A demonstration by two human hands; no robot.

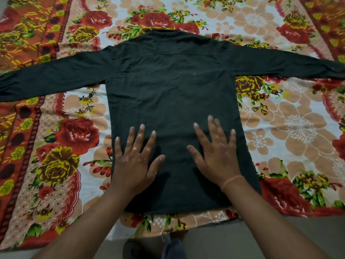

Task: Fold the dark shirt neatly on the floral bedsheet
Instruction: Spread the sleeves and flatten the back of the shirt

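The dark shirt [171, 86] lies flat and back-side up on the floral bedsheet [291, 128], collar at the far end, hem toward me. Both long sleeves stretch straight out to the left and right edges of the view. My left hand [134, 157] presses palm down on the lower left part of the shirt's back, fingers spread. My right hand [216, 148], with a thin pink band on its wrist, lies palm down on the lower right part, fingers spread too. Neither hand grips any cloth.
The bedsheet's near edge [186, 221] hangs just past the shirt hem. Below it lies grey floor [270, 238], and a bit of my foot and dark clothing [168, 247] shows at the bottom centre.
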